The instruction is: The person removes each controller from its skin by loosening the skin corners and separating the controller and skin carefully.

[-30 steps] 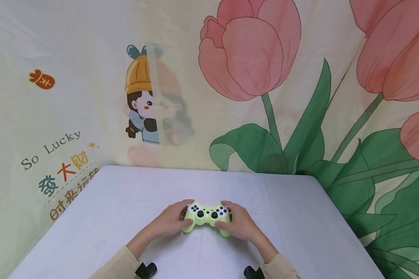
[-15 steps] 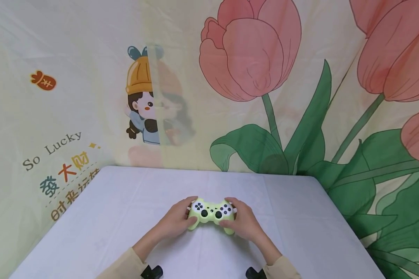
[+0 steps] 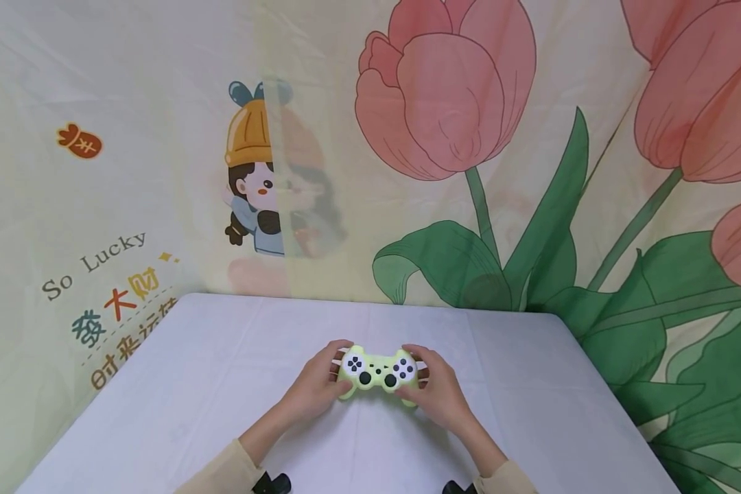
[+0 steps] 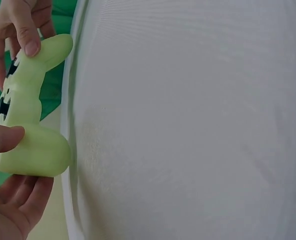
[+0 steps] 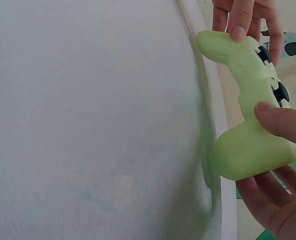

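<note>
A pale green game controller (image 3: 379,363) with black thumbsticks and white button areas is held above the table, its face turned up toward the head camera. My left hand (image 3: 311,385) grips its left end, thumb on the front and fingers around the side and back. At the opposite end, my right hand (image 3: 441,391) holds it the same way. In the left wrist view the controller (image 4: 32,145) appears edge-on between thumb and fingers. The right wrist view shows the right thumb (image 5: 283,121) pressing on the controller (image 5: 253,150) near a thumbstick, with fingers underneath.
A white cloth covers the table (image 3: 222,357). Behind it hangs a printed backdrop (image 3: 179,137) with tulips, a cartoon figure and lettering. Black wrist devices (image 3: 273,483) show at both beige sleeves (image 3: 222,473).
Both hands have carried the controller a little up and to the right in the head view. The grip stays on both ends, and more of the fingers shows at its sides.
</note>
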